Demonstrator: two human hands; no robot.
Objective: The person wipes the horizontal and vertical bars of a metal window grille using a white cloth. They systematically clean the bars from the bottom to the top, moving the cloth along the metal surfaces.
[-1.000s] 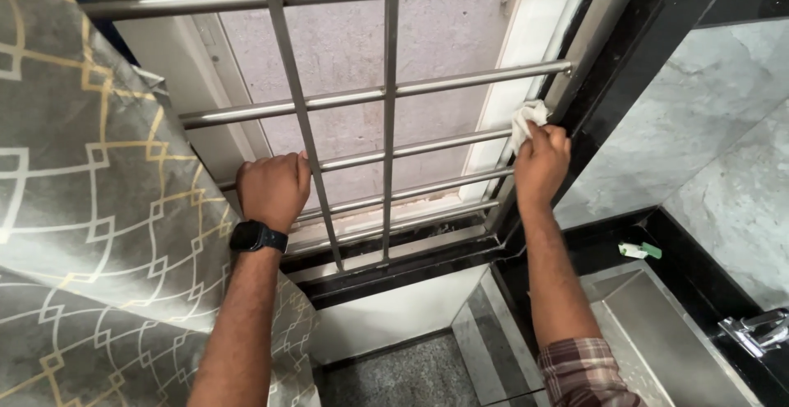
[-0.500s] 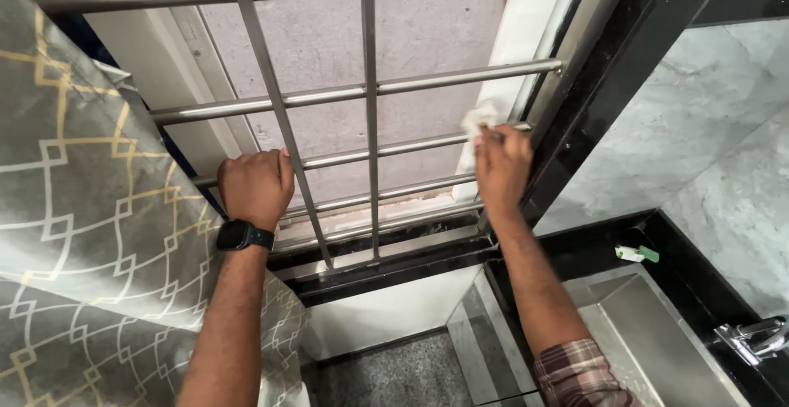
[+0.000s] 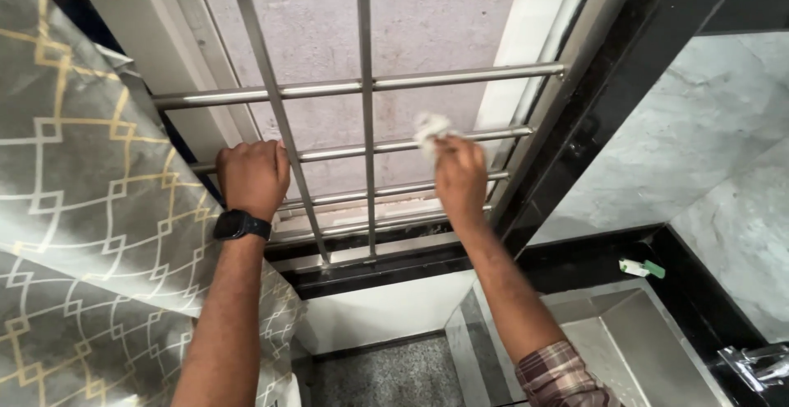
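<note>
White crumpled cloth (image 3: 429, 127), small wad, pressed against a horizontal bar of the steel window grille (image 3: 362, 86), just right of the middle upright, partly covered by fingers. Grille: round shiny bars, horizontals crossed by two uprights, set in a dark frame.

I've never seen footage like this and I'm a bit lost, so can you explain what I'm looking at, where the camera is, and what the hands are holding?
The camera sits on a person's head and looks down at their own two bare arms, so you see what they see. In front of them is a metal window grille made of steel bars. The left hand, with a black watch on its wrist, grips one of the horizontal bars. The right hand presses a small white cloth against another bar. A patterned grey curtain hangs on the left, and a steel sink with a tap lies at the lower right.
</note>
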